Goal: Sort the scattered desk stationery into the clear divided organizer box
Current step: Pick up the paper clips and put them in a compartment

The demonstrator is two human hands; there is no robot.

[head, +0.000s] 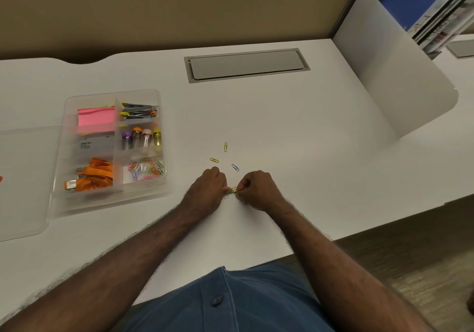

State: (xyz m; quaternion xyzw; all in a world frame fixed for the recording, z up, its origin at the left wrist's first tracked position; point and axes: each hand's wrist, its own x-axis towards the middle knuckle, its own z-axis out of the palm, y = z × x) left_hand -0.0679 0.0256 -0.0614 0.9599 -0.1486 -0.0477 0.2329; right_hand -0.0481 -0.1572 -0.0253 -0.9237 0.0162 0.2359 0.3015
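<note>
The clear divided organizer box (67,136) sits on the white desk at left. It holds pink sticky notes (95,120), binder clips (138,111), small vials (142,138), an orange lanyard (98,173) and coloured paper clips (145,168). Three loose clips lie on the desk: a yellow one (225,147), another yellow one (214,160) and a blue one (235,167). Just below them my left hand (209,188) and my right hand (256,188) meet with fingers curled. Together they pinch a small bunch of green-yellow paper clips (233,190).
A clear lid (23,177) lies left of the box. A grey cable hatch (246,64) is set in the desk at the back. A white divider panel (395,70) stands at right, with binders behind it. The desk edge runs near my torso.
</note>
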